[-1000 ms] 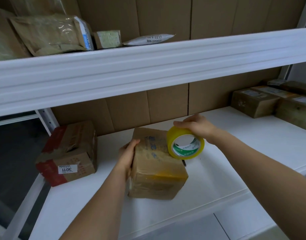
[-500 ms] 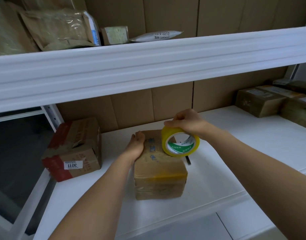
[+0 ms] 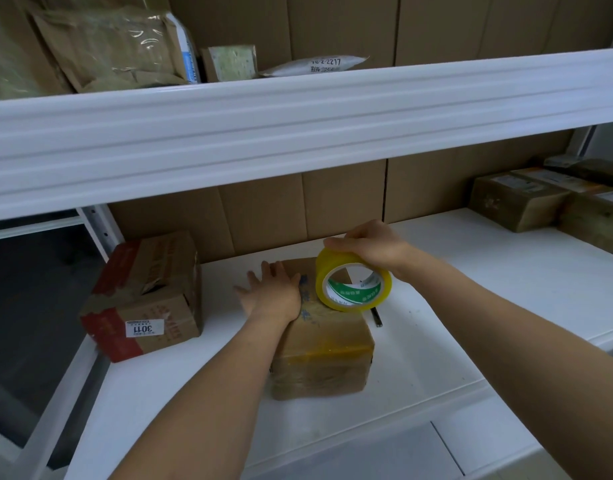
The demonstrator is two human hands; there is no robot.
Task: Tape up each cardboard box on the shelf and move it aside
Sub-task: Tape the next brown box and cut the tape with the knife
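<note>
You are working at a white metal shelf (image 3: pixel 436 341) backed with brown cardboard panels, a second white shelf running overhead. Nearest you, the cardboard box (image 3: pixel 320 348) is sitting on the shelf directly under both hands, its near face and top already banded with yellowish tape. Your left hand (image 3: pixel 272 294) is lying flat on the box's top left, fingers (image 3: pixel 253 280) straight and spread past the far edge, pressing rather than gripping. Your right hand (image 3: pixel 371 245) is curling over the top of the yellow tape roll (image 3: pixel 352 284), fingers wrapped round its rim, the roll standing on edge on the box's top right. Just right of the roll a thin dark object (image 3: pixel 377 317), too small to identify, is lying on the shelf.

The box is looking light and fairly stiff, though slick wherever tape is covering it, so it could skate on the smooth shelf while you are pulling tape across; a flat palm pressing down on the top is likely the surest hold, and gripping the two side faces should serve for moving it aside.

Left of your left hand, a red-and-brown box (image 3: pixel 144 296) with a torn top and a white label is standing apart. Well to the right and farther back, several wrapped parcels (image 3: pixel 520 199) are clustering. Overhead, more packages (image 3: pixel 118 46) are resting on the upper shelf.
</note>
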